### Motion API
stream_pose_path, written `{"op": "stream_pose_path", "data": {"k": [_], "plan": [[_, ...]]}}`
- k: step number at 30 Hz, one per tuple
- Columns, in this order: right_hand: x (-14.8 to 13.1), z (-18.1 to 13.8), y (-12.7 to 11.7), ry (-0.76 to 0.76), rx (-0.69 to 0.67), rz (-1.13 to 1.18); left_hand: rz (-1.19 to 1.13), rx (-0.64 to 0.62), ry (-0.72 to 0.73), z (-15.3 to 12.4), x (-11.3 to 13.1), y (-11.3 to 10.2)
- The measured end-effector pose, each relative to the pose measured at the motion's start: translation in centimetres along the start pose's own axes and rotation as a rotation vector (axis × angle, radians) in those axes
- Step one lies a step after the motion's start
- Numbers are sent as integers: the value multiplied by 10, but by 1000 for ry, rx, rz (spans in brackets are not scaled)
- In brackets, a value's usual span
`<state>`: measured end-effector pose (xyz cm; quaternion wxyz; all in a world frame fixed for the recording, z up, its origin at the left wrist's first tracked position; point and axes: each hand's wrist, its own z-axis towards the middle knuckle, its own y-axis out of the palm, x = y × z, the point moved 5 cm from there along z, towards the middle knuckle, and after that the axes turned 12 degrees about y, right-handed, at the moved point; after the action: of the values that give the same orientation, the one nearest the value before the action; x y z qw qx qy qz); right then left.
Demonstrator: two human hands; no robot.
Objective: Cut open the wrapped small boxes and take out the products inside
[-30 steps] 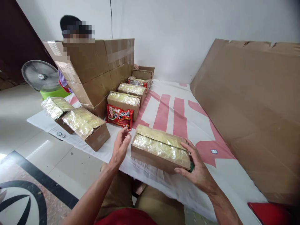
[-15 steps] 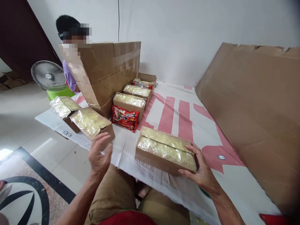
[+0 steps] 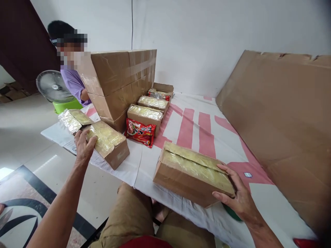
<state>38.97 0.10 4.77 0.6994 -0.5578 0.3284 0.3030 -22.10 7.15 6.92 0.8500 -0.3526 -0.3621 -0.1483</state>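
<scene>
My right hand [image 3: 239, 193] grips the right end of a cardboard box [image 3: 191, 187], thumb on the near side and fingers over the top. The box has clear tape over its yellowish top and sits tilted near the table's front edge. On the left, my left hand [image 3: 84, 144] is at the left end of a second taped box [image 3: 117, 153], its fingers curled round that end and partly hidden. Just behind that hand lies another taped box [image 3: 74, 119]. A red printed food packet [image 3: 140, 132] leans against a box in the row behind.
Several large sealed cartons [image 3: 111, 74] are stacked at the back left, beside a row of smaller boxes [image 3: 152, 102]. A tall cardboard sheet [image 3: 281, 120] stands along the right. Behind the cartons is a person in a purple shirt [image 3: 72, 82], near a fan [image 3: 54, 86].
My left hand has moved left and away from me, from open air to the left box. My right hand has shifted its box slightly right and toward me, tilting it.
</scene>
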Motion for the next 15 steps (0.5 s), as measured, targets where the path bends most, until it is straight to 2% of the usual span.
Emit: {"op": "stream_pose_path", "data": {"k": [5, 8, 12, 13, 15], "plan": [[-2, 3, -8, 51, 6, 102, 93, -68, 92, -27, 21, 1], [-3, 6, -13, 109, 18, 289, 101, -114, 228, -61, 47, 6], [-9, 10, -35, 149, 150, 561, -27, -167, 335, -111, 79, 20], [-11, 10, -42, 141, 179, 571, -65, -194, 340, -123, 85, 26], [-18, 3, -61, 81, 244, 444, -141, -255, 353, -147, 98, 42]]}}
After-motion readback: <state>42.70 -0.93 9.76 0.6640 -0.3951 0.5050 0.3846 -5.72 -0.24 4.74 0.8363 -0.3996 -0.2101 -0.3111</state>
